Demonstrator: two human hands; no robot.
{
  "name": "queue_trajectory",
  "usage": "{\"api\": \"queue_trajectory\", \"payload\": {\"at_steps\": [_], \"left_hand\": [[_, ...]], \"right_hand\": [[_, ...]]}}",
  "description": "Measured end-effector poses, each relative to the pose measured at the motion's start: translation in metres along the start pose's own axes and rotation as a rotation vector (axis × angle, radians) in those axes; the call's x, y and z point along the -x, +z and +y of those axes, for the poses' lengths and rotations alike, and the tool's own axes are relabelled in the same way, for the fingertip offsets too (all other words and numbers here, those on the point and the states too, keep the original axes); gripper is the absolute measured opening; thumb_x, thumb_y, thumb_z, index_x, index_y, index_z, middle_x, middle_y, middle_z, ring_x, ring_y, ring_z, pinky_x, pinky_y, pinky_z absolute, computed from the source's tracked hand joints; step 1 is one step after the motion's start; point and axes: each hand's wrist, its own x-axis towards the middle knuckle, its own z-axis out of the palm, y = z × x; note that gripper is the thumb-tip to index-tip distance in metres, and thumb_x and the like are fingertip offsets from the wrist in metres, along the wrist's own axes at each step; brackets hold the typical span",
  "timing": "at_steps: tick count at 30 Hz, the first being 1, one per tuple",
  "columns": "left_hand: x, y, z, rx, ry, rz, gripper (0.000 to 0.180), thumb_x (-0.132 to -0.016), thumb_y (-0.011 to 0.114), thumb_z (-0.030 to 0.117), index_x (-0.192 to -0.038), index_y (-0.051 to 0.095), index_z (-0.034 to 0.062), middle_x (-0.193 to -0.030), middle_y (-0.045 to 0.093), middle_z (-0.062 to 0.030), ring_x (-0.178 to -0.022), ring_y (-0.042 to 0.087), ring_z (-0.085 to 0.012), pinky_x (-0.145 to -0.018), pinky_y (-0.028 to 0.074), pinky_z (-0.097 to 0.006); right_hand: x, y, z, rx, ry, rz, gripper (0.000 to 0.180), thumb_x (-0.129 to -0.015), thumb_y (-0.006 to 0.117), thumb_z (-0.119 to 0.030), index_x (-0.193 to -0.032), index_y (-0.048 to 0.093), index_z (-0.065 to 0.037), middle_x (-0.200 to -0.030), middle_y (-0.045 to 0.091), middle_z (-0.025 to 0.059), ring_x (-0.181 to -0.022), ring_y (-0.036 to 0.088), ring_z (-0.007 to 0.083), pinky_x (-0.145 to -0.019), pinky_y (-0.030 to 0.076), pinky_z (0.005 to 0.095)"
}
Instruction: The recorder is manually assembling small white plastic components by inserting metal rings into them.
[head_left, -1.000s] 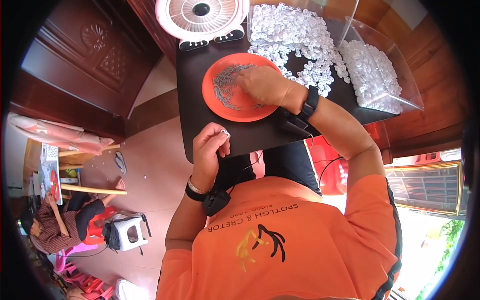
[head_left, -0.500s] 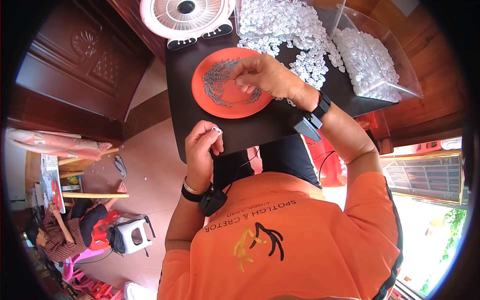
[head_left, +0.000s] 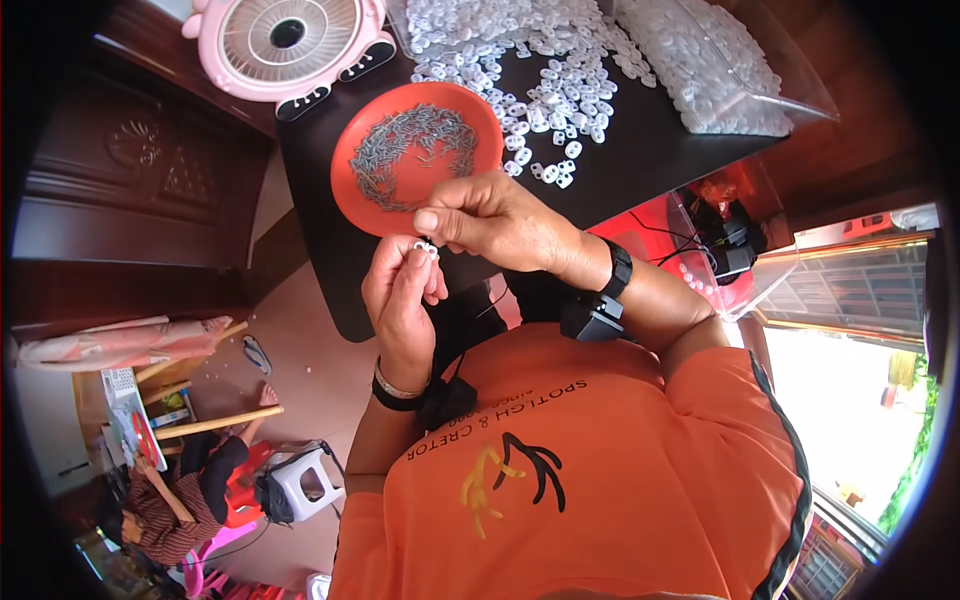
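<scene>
My left hand [head_left: 400,300] pinches a small white plastic clip [head_left: 429,252] with two holes between thumb and fingers, just off the near side of the plate. Close above it, my right hand [head_left: 495,222] has thumb and forefinger pressed together at the clip. A dark tip, seemingly a small screw [head_left: 427,240], shows at those fingertips, mostly hidden by them. Beyond both hands lies an orange-red plate [head_left: 350,190] with many loose grey screws [head_left: 375,150] spread in a ring.
White plastic clips [head_left: 560,105] lie heaped on the dark table [head_left: 640,160]. A clear bin [head_left: 710,75] full of them stands at the far right. At the far left stands a pink fan [head_left: 240,45]. Another person [head_left: 170,510] sits at a separate table, lower left.
My right hand has left the plate and come down to meet my left hand at the white clip. The view has shifted, so the plate and fan appear farther left.
</scene>
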Motion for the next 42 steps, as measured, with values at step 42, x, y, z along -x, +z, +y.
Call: {"api": "queue_trajectory", "payload": {"at_steps": [42], "left_hand": [[0.01, 0.011, -0.013, -0.083, -0.048, 0.063, 0.023, -0.094, 0.047, 0.019, -0.076, 0.048, 0.0042, -0.058, 0.042, 0.0017, -0.051, 0.039, -0.0046, -0.047, 0.028, -0.02]], "right_hand": [[0.019, 0.005, 0.013, 0.424, -0.224, 0.133, 0.025, -0.09, 0.061, -0.019, -0.071, 0.057, -0.002, -0.063, 0.059, 0.0085, -0.054, 0.059, 0.0194, -0.051, 0.044, 0.0295]]}}
